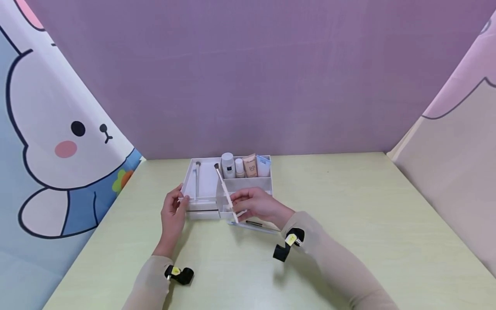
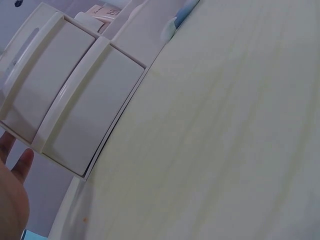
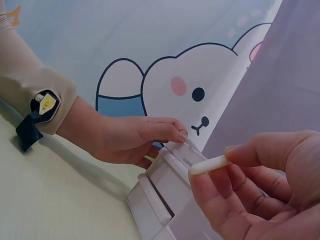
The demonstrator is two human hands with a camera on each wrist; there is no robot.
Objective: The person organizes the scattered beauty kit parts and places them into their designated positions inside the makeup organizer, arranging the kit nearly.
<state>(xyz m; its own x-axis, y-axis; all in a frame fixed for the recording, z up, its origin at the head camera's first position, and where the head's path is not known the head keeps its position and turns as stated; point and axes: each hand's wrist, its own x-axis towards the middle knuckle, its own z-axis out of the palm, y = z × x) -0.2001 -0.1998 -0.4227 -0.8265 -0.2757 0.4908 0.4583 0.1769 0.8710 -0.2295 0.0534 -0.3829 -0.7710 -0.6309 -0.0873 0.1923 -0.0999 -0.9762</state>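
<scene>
My right hand (image 1: 257, 204) pinches the white handle of a makeup brush (image 1: 226, 189) between thumb and fingers. The brush's dark bristles point up and away, over the white cosmetics organizer (image 1: 204, 206). In the right wrist view the handle's end (image 3: 210, 164) shows at the fingertips. My left hand (image 1: 174, 213) rests against the organizer's left side, with the thumb at its front corner. In the left wrist view those fingers (image 2: 22, 164) touch the side beside two drawers (image 2: 95, 110). Another makeup brush (image 1: 197, 178) lies in the organizer's top left tray.
A white bottle (image 1: 228, 165), a smaller bottle (image 1: 239, 168), a BB cream tube (image 1: 250, 166) and a pale blue tube (image 1: 264, 166) stand in the organizer's back compartment. A dark slender stick (image 1: 253, 223) and a long pale blue item (image 1: 255, 228) lie on the table before it.
</scene>
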